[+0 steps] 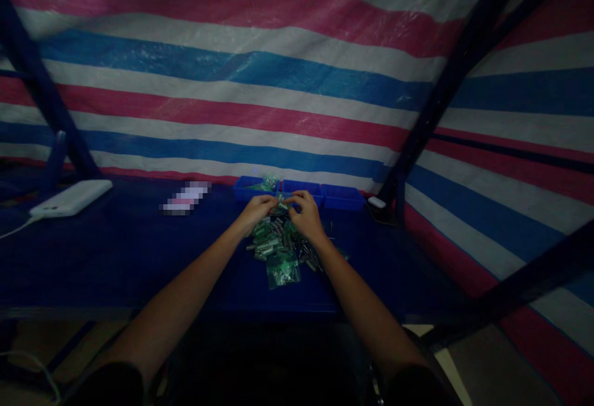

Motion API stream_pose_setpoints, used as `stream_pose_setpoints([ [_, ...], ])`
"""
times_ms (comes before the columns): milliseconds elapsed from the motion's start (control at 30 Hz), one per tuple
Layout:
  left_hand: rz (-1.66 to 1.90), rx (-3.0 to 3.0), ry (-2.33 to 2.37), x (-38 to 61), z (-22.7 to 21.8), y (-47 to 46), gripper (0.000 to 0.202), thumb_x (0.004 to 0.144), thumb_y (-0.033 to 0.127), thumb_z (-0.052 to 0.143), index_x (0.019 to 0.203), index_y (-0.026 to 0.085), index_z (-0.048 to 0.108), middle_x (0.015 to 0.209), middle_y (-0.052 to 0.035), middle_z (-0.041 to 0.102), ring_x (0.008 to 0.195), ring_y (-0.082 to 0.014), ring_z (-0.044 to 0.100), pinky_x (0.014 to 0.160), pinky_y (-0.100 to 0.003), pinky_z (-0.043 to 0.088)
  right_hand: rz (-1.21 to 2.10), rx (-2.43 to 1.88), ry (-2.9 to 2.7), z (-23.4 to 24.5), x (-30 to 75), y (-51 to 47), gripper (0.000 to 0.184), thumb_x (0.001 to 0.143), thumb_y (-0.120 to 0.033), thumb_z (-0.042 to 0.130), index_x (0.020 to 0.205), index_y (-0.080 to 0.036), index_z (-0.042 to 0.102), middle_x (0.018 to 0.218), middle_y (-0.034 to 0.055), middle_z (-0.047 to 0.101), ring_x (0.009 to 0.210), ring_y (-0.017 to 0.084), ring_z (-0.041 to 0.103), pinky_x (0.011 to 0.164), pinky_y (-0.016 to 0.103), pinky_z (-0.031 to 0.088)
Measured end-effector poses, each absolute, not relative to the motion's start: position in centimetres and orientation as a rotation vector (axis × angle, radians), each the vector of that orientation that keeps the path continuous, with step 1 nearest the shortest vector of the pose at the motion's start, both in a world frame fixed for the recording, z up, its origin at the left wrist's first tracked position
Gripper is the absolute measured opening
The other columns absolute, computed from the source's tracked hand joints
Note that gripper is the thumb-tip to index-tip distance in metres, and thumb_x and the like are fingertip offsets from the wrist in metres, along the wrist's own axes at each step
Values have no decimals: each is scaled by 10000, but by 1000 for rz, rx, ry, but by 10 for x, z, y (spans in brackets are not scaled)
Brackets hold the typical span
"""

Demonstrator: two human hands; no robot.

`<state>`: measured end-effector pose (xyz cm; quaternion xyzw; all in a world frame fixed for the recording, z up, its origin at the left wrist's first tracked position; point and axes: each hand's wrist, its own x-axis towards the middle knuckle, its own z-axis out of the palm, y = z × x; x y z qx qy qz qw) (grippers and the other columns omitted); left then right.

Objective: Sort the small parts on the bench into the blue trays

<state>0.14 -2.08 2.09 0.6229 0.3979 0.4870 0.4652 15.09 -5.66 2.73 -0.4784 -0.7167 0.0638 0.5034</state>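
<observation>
- Here's a small, pale-green, translucent plastic packet, pinched from both sides, contents too blurred to read!
- Just nearer, a loose heap of crumpled, clear, green-tinted plastic bags, overlapping on the dark-blue desk.
- Slim, silvery metal cylinders spill out right of them, pointing every which way.
- And nearest of all, one flat, squarish clear plastic bag, small pale pieces inside!
</observation>
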Motion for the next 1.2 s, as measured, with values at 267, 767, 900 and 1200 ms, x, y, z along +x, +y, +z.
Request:
stream_pose_setpoints([
  [267,1518,1804,1098,-5,27,-21,233,683,334,576,798,133,603,719,-26,618,673,-145,564,640,-250,428,323,-1312,-1682,27,156,-51,221,732,-214,508,903,-154,634,797,37,589,766,157,541,759,296,422],
  [767,942,1977,1226,-11,67,-6,257,633,406,654,673,155,614,632,-43,601,656,-181,569,628,-268,448,187,-1339,-2002,35,158,-60,218,796,-285,489,914,-179,638,787,40,633,742,161,542,686,270,372],
  [900,460,2482,803,-31,47,-64,471,570,387,700,1005,225,624,973,-61,635,907,-209,558,785,-290,416,177,-1365,-1970,35,164,-56,230,804,-305,481,909,-178,641,790,48,637,744,166,547,683,272,373],
  [1200,539,2609,786,-30,52,-67,426,651,252,600,1075,216,570,995,-48,584,915,-188,539,822,-303,403,339,-1303,-1919,36,154,-61,159,768,-263,522,840,-190,644,729,21,635,689,149,540,654,257,373],
])
